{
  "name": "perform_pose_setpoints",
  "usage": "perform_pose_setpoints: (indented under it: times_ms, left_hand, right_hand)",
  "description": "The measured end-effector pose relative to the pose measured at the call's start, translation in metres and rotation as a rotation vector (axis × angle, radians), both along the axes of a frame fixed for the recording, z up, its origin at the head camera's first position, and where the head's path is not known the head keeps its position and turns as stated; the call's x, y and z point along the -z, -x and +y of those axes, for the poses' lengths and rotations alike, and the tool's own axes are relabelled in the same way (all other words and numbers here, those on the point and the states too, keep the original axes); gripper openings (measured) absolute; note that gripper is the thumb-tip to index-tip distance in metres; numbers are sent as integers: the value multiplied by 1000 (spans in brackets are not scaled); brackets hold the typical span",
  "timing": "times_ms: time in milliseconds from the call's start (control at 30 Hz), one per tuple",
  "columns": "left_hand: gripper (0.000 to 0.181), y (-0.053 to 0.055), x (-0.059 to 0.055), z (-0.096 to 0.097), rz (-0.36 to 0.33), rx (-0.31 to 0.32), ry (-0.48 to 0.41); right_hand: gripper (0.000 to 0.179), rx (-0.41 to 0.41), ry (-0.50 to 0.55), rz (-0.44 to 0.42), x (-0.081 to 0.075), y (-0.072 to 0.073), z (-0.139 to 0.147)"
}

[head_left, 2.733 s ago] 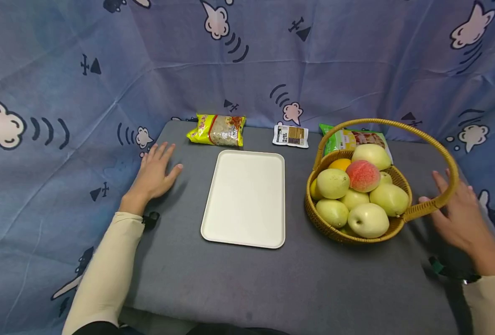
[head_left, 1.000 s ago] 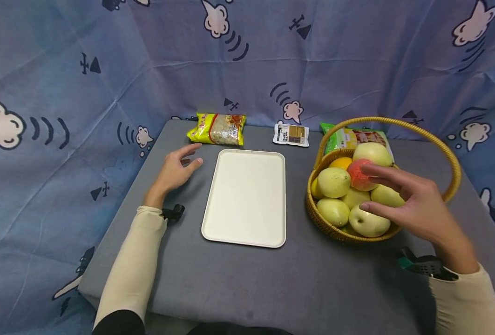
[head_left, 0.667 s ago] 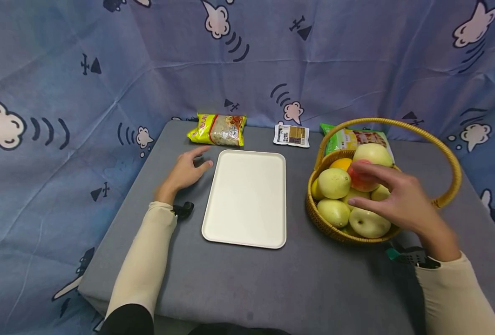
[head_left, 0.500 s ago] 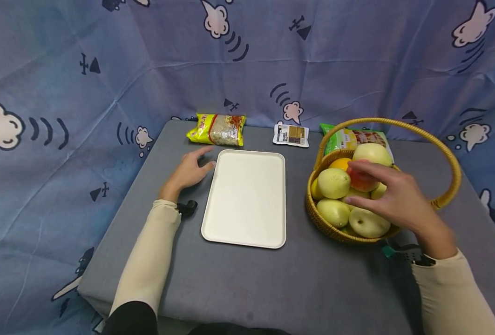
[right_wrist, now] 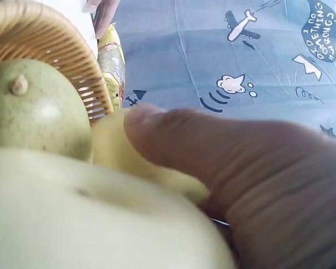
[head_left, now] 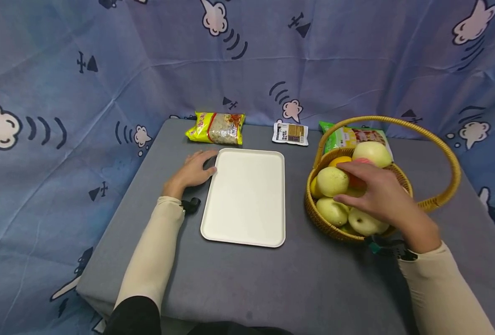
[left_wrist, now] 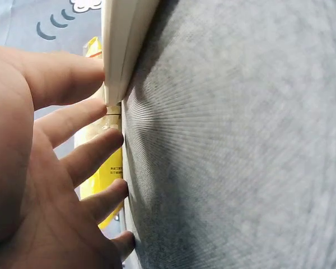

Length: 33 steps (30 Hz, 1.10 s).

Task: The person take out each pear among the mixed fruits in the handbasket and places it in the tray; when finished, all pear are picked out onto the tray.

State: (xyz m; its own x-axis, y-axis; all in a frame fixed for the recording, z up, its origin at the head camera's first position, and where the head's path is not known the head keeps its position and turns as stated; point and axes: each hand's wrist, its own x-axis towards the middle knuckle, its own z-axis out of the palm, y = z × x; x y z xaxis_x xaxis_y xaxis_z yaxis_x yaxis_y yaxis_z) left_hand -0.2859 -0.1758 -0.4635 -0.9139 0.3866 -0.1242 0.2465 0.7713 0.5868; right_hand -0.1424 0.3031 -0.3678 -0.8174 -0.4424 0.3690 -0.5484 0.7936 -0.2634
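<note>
Tray touching left hand; pale fruit in basket just beside right hand.

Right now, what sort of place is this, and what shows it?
Probably a staged tabletop workspace, perhaps for filming: a cloud-print cloth backdrop hangs close behind a grey cloth-covered table, with a handled wicker fruit basket set on it.
</note>
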Motion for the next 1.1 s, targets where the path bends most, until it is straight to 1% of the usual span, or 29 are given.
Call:
perform_pose_setpoints:
  times_ms: [167, 367, 567, 667, 867, 967, 1100]
  left_hand:
    - [65, -1, 2, -2, -33, 1, -7]
    - [67, -2, 2, -4, -66, 6, -21]
    - [69, 1, 3, -5, -88, 15, -33]
    - [69, 1, 3, -5, -88, 16, -39]
    - [69, 1, 4, -5, -85, 16, -49]
    - [69, 1, 4, -5, -83, 14, -55]
    - [69, 1, 5, -6, -83, 15, -54]
  right_hand:
    - [74, -9, 8, 2, 3, 3, -4]
    - [72, 13, 19, -25, 5, 5, -10]
    - [76, 37, 58, -48, 7, 3, -10]
    - [76, 37, 98, -56, 6, 1, -10]
    - [79, 14, 205, -22, 3, -4, -13]
    - [80, -8, 301, -52, 0, -5, -19]
    - [78, -53, 428, -121, -3, -2, -32]
